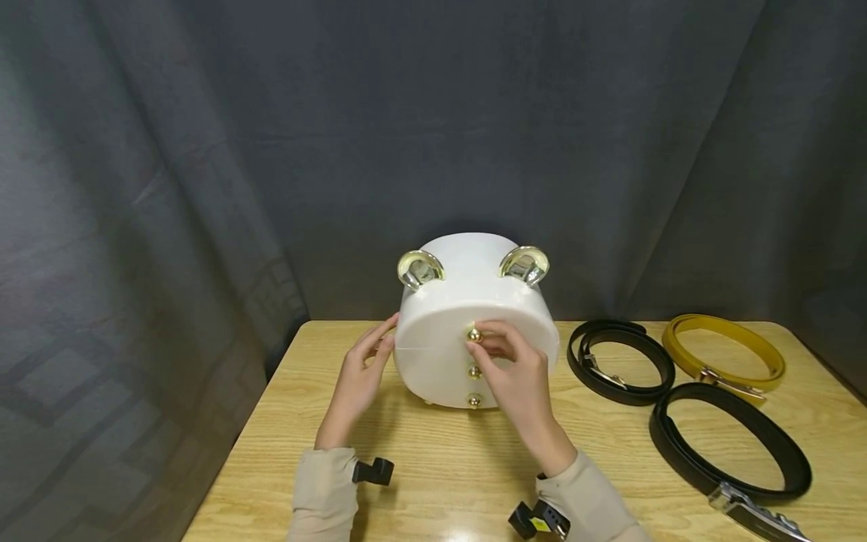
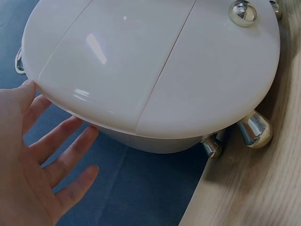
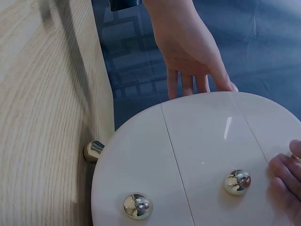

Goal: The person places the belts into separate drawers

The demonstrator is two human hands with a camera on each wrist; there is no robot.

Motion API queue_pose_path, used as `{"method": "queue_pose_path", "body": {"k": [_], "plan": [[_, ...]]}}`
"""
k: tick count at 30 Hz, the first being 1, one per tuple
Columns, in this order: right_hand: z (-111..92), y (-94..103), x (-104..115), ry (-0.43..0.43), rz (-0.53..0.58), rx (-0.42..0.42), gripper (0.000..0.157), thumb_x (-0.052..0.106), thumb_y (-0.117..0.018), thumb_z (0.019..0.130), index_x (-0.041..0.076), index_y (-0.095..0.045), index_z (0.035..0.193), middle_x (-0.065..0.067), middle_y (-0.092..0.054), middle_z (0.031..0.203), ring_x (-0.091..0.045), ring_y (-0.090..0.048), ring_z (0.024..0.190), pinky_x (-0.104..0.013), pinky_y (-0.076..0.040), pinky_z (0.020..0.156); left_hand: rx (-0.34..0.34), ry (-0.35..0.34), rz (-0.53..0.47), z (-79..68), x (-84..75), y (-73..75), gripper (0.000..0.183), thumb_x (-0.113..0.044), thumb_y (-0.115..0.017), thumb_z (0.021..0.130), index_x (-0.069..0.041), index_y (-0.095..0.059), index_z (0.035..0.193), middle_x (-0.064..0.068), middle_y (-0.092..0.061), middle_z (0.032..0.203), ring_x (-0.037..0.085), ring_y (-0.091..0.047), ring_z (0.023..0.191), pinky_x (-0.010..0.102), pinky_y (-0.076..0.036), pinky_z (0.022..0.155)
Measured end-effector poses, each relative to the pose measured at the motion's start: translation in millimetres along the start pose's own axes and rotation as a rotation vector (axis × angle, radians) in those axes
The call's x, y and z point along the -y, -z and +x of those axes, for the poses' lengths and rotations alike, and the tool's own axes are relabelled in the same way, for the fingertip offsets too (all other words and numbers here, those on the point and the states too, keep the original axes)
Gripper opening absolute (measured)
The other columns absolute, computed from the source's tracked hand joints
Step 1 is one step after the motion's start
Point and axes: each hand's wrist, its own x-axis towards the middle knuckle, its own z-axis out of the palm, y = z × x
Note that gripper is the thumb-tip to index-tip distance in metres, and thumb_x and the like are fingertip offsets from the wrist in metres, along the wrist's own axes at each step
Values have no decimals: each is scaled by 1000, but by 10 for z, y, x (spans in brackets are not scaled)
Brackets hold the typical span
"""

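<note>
A white rounded jewelry box (image 1: pixel 433 376) with gold ear-shaped pieces on top stands on the table, its front toward me. The right hand (image 1: pixel 518 384) pinches the top gold knob (image 1: pixel 474 335) between thumb and fingers. Below it, the middle knob (image 1: pixel 475 372) and bottom knob (image 1: pixel 474 401) run down the front. The left hand (image 1: pixel 359 384) rests against the box's left side, its fingers spread and fairly straight in the left wrist view, fingertips at the edge. Thin seams divide the box's front (image 2: pixel 141 61). In the right wrist view, the right hand (image 3: pixel 287 183) is partly cut off.
To the right on the wooden table (image 1: pixel 271 452) lie a coiled black belt (image 1: pixel 582 380), a mustard-yellow belt (image 1: pixel 768 357) and a larger black belt (image 1: pixel 684 459) with a silver buckle. A dark grey curtain (image 1: pixel 474 135) hangs behind the table.
</note>
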Motion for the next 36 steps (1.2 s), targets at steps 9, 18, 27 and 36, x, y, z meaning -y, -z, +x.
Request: {"method": "queue_pose_path", "body": {"k": [9, 18, 27, 36], "plan": [[17, 39, 20, -17, 22, 13, 27, -3, -80, 80, 5, -70, 104, -5, -75, 86, -18, -71, 71, -20, -54, 69, -7, 14, -64, 14, -14, -26, 37, -29, -51, 105, -24, -58, 140, 3, -60, 132, 25, -58, 112, 53, -40, 102], [1, 44, 28, -40, 31, 7, 28, -6, -81, 78, 3, -70, 103, -6, -74, 85, -17, -70, 70, -20, -55, 69, -13, 29, -129, 16, -15, -44, 36, -26, -52, 105, -20, -59, 140, 8, -64, 122, 24, -59, 112, 50, -40, 102], [-23, 43, 45, -55, 39, 9, 28, -5, -81, 78, 4, -71, 102, -4, -74, 83, -16, -70, 70, -20, -54, 70, -33, 28, -184, 19, -10, -58, 35, -22, -54, 104, -14, -61, 138, 4, -59, 137, 20, -55, 120, 45, -43, 100], [-23, 45, 72, -38, 42, 11, 28, -5, -81, 78, 5, -71, 103, -5, -74, 87, -16, -70, 70, -19, -54, 69, -41, 71, -243, 23, -35, -50, 37, -25, -55, 103, -14, -60, 138, 10, -64, 128, 22, -55, 122, 47, -38, 106]]}}
